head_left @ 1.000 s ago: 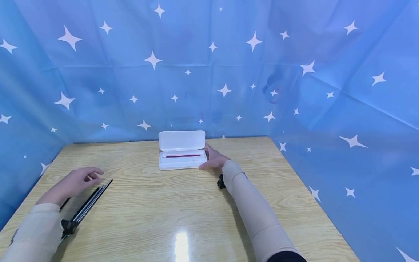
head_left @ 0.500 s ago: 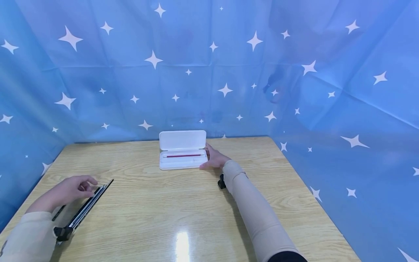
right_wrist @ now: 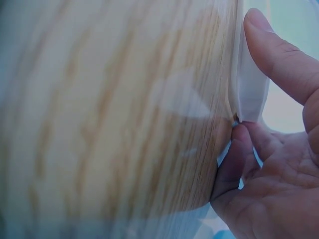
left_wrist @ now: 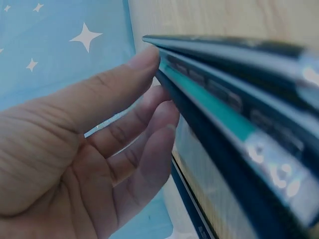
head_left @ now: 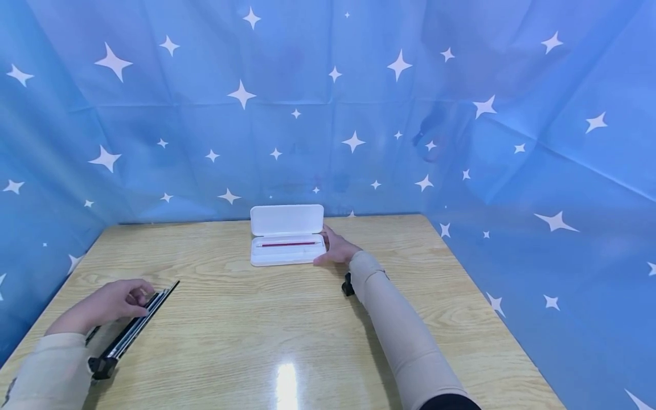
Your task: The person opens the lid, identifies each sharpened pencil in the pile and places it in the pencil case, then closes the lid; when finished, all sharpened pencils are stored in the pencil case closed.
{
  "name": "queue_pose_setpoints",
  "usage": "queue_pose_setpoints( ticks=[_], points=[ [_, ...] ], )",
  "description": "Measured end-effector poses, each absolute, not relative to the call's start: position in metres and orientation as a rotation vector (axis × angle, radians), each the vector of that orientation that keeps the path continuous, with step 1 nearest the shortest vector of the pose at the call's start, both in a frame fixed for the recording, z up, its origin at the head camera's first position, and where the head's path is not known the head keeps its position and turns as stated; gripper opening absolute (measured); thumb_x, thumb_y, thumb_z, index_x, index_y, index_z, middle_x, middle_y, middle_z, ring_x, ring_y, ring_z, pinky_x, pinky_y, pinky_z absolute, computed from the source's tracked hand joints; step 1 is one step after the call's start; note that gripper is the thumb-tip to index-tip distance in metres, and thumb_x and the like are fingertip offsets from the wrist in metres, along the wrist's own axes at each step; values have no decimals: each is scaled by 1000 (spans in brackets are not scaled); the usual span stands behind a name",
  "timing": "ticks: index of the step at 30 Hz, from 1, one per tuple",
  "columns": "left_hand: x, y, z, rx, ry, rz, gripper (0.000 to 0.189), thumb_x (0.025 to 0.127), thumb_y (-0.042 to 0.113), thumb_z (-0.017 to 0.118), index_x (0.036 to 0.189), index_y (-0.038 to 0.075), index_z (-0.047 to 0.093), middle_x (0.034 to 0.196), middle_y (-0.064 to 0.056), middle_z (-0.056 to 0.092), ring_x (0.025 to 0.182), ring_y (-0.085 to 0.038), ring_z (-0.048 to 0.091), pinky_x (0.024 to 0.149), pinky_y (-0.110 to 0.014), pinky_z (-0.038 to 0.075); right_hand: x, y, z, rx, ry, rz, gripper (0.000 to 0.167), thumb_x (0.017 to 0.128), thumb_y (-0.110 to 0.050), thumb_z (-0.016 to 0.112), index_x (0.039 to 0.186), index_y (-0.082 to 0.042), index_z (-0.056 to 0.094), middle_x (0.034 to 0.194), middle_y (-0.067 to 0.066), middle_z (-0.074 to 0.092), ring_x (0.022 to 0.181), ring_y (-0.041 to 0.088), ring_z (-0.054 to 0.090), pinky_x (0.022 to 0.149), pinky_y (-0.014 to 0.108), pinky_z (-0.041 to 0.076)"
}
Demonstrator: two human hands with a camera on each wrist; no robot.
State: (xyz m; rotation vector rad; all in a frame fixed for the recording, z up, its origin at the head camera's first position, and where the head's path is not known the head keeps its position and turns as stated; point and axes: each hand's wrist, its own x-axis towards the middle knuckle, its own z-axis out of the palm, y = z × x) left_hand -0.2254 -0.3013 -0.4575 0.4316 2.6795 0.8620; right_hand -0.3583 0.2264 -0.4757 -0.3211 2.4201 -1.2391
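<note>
In the head view a white pencil case (head_left: 279,261) stands lid-up at the table's far side, with a red pencil (head_left: 288,244) lying in it. My right hand (head_left: 335,249) holds the case's right end, thumb at the front and fingers behind. At the left, several dark pencils (head_left: 137,328) lie side by side, slanting away. My left hand (head_left: 110,303) is at them; in the left wrist view its thumb and forefinger pinch near the end of a black pencil (left_wrist: 199,124). The forefinger's tip is partly hidden. One more dark pencil (left_wrist: 192,201) lies apart, below the fingers.
The wooden table (head_left: 246,341) runs back to a blue star-printed curtain (head_left: 307,125) behind the case and along both sides. Black wrist mounts (head_left: 104,365) sit on both sleeves, the left one close over the pencils' near ends.
My left hand has drawn back toward the near side and lowered onto the pencils, its thumb and forefinger closing in. My right hand and the case have stayed in place.
</note>
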Motion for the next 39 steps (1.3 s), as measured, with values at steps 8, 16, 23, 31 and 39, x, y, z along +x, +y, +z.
queue_pose_setpoints(
  ticks=[8,16,23,31,39],
  points=[
    [-226,-307,-457,422,2703,817,43,87,8,79,120,-10,59,98,-8,65,89,-22,61,68,-33,52,-359,227,-476,-315,2427,-1230,123,83,-18,86,164,-22,-7,167,10,20,153,28,18,123,48,20],
    [-224,-310,-456,466,2616,884,43,87,6,78,122,-10,58,96,-7,65,86,-18,61,67,-29,53,-359,226,-478,-333,2430,-1231,123,83,-17,87,164,-20,-6,166,11,22,153,29,20,123,48,19],
    [-224,-309,-455,514,2604,922,42,88,4,77,123,-10,58,92,-5,61,79,-12,58,64,-28,51,-364,226,-480,-320,2441,-1219,126,81,-19,88,164,-21,-7,165,10,23,153,28,21,123,46,19],
    [-220,-301,-449,488,2496,1035,47,93,6,72,129,-16,50,100,-11,66,71,-16,59,56,-32,52,-360,226,-477,-337,2419,-1270,121,83,-14,86,164,-20,-2,164,12,26,151,29,24,122,47,20],
    [-222,-302,-450,440,2565,930,47,92,14,76,124,-13,56,102,-10,69,88,-23,65,68,-34,54,-359,224,-475,-338,2412,-1296,119,83,-10,85,164,-20,-1,163,12,27,151,29,26,122,48,21]
  ],
)
